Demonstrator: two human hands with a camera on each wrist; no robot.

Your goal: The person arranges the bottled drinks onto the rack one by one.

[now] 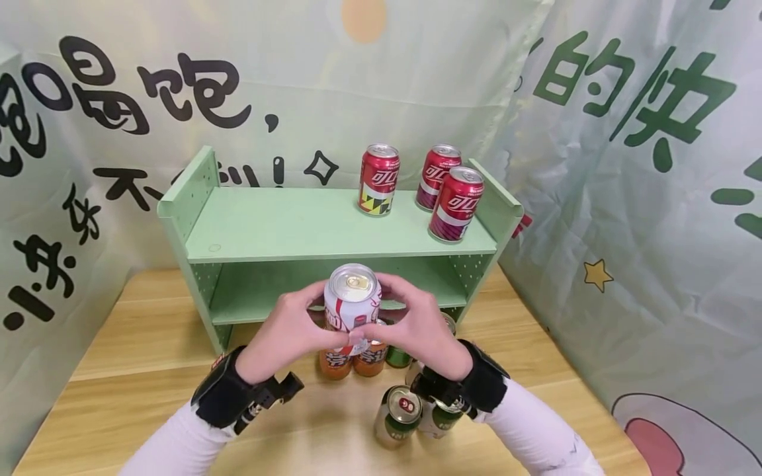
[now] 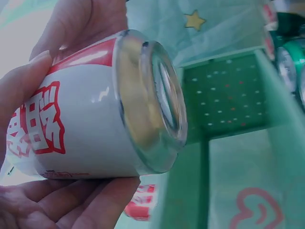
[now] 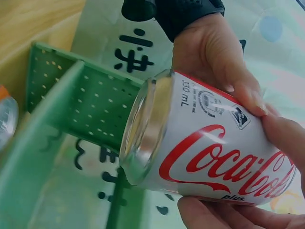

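Note:
A white Coca-Cola Plus can [image 1: 351, 311] with red lettering is held up in front of the green shelf's lower board. My left hand [image 1: 297, 324] grips its left side and my right hand [image 1: 413, 324] grips the other, thumbs meeting at the front. In the head view the can stands nearly upright, its pull tab showing on top. Thumb and fingers curl round the can [image 2: 90, 114] in the left wrist view. From the right wrist, the can [image 3: 224, 143] shows its Coca-Cola label and a 330 mL mark.
A two-level green shelf [image 1: 280, 221] stands on the wooden table [image 1: 149, 317]. Three red cans, one nearer the middle [image 1: 379, 180], stand on its top board's right part. Below my hands are orange cans [image 1: 335, 365], a green can [image 1: 398, 357] and several green-and-beige cans [image 1: 397, 418]. Printed cloth hangs behind.

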